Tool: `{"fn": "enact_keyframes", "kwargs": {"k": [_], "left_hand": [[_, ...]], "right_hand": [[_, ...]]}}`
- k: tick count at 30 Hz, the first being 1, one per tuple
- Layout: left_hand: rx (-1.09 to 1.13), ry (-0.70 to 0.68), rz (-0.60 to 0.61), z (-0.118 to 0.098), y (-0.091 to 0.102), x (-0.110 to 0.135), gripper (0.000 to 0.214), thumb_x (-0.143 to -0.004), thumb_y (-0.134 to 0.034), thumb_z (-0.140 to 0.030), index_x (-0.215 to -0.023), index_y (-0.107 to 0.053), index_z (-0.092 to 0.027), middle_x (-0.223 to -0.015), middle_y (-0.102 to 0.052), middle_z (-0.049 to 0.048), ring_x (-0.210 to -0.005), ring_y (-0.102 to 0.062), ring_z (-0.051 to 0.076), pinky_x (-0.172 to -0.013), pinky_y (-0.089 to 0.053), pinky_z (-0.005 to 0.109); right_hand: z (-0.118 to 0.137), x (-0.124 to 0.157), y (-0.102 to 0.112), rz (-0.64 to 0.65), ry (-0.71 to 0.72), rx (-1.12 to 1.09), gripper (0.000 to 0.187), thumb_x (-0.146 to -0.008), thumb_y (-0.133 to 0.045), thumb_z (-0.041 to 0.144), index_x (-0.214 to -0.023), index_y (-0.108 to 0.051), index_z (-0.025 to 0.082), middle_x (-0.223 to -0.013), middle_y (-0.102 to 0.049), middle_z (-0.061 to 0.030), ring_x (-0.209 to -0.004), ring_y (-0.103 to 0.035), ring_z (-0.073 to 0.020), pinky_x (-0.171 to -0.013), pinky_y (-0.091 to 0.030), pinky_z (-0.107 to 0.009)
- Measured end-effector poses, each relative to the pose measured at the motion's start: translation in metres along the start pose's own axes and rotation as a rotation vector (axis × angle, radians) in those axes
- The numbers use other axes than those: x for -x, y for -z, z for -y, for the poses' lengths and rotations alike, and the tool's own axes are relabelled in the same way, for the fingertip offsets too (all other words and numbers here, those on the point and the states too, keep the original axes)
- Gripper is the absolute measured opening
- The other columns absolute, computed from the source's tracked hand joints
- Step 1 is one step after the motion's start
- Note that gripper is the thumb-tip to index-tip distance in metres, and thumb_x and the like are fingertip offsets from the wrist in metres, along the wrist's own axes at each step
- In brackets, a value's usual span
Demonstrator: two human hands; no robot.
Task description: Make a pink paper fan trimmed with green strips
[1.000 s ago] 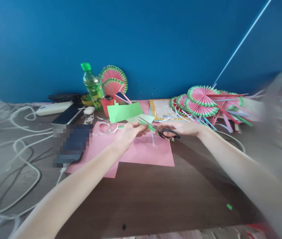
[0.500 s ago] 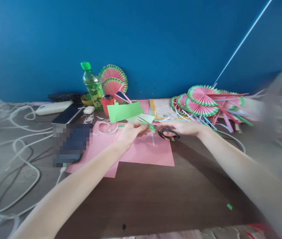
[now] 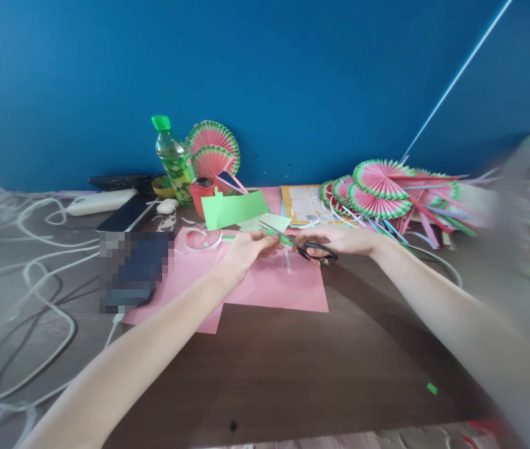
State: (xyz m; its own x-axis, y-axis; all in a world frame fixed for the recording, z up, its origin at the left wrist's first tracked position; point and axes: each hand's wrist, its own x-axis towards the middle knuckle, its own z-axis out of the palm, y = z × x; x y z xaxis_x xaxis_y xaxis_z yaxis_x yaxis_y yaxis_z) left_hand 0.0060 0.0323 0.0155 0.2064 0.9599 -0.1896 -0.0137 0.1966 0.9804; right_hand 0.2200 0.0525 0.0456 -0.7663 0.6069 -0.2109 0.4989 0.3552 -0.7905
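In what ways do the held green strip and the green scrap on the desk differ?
The green strip is gripped by the left hand at the scissors, while the green scrap lies loose on the desk. The strip is partly covered by fingers; the scrap shows whole. Both are bright green.

No words or numbers are showing clearly enough to be read. A barcode (image 3: 312, 217) is standing near the lower edge of the yellow packet (image 3: 299, 204), and the bottle (image 3: 168, 147) is carrying a patterned label (image 3: 179, 179) with no legible lettering.
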Motion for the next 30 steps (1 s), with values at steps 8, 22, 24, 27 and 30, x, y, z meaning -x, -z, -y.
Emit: {"fn": "enact_keyframes", "kwargs": {"k": [8, 22, 24, 27, 30], "left_hand": [[0.015, 0.014, -0.007, -0.0005, -0.0008, -0.0006, 0.023, -0.061, -0.074, -0.034, -0.065, -0.063, -0.013, -0.074, -0.070, 0.0059, -0.064, -0.058, 0.010, -0.070, -0.044, 0.026], [0.060, -0.001, 0.038, 0.0069, 0.0016, -0.0040, 0.029, -0.060, -0.075, -0.039, -0.068, -0.065, -0.014, -0.075, -0.070, 0.0059, -0.064, -0.059, 0.010, -0.067, -0.043, 0.025], [0.062, 0.004, 0.032, 0.0060, 0.0011, -0.0036, 0.029, -0.058, -0.076, -0.039, -0.067, -0.064, -0.014, -0.075, -0.070, 0.0063, -0.064, -0.059, 0.010, -0.068, -0.044, 0.025], [0.049, 0.005, 0.031, 0.0051, 0.0005, -0.0030, 0.030, -0.058, -0.076, -0.039, -0.066, -0.062, -0.014, -0.075, -0.070, 0.0066, -0.065, -0.059, 0.011, -0.068, -0.044, 0.026], [0.045, 0.008, 0.028, 0.0046, 0.0003, -0.0026, 0.029, -0.058, -0.076, -0.038, -0.067, -0.063, -0.013, -0.074, -0.070, 0.0061, -0.064, -0.058, 0.011, -0.067, -0.044, 0.025]], "right_hand": [[-0.0016, 0.0003, 0.0013, 0.006, -0.015, -0.025, 0.049, -0.081, -0.052, 0.052, -0.112, -0.053, 0.014, -0.090, -0.053, -0.0053, -0.073, -0.048, -0.0114, -0.066, -0.040, -0.025], [-0.0002, -0.0006, -0.0003, 0.008, -0.006, -0.053, 0.047, -0.080, -0.054, 0.051, -0.109, -0.053, 0.014, -0.085, -0.054, -0.0048, -0.071, -0.048, -0.0118, -0.063, -0.039, -0.026], [-0.0009, 0.0001, 0.0004, 0.013, -0.019, -0.068, 0.049, -0.079, -0.054, 0.052, -0.111, -0.053, 0.015, -0.086, -0.055, -0.0050, -0.072, -0.050, -0.0125, -0.063, -0.039, -0.027], [-0.0016, 0.0006, 0.0009, 0.013, -0.033, -0.083, 0.049, -0.078, -0.054, 0.052, -0.111, -0.054, 0.015, -0.086, -0.055, -0.0049, -0.073, -0.050, -0.0131, -0.064, -0.040, -0.027], [-0.0018, 0.0005, 0.0007, 0.012, -0.033, -0.086, 0.048, -0.078, -0.056, 0.051, -0.110, -0.054, 0.014, -0.085, -0.054, -0.0042, -0.071, -0.050, -0.0122, -0.063, -0.040, -0.027]]}}
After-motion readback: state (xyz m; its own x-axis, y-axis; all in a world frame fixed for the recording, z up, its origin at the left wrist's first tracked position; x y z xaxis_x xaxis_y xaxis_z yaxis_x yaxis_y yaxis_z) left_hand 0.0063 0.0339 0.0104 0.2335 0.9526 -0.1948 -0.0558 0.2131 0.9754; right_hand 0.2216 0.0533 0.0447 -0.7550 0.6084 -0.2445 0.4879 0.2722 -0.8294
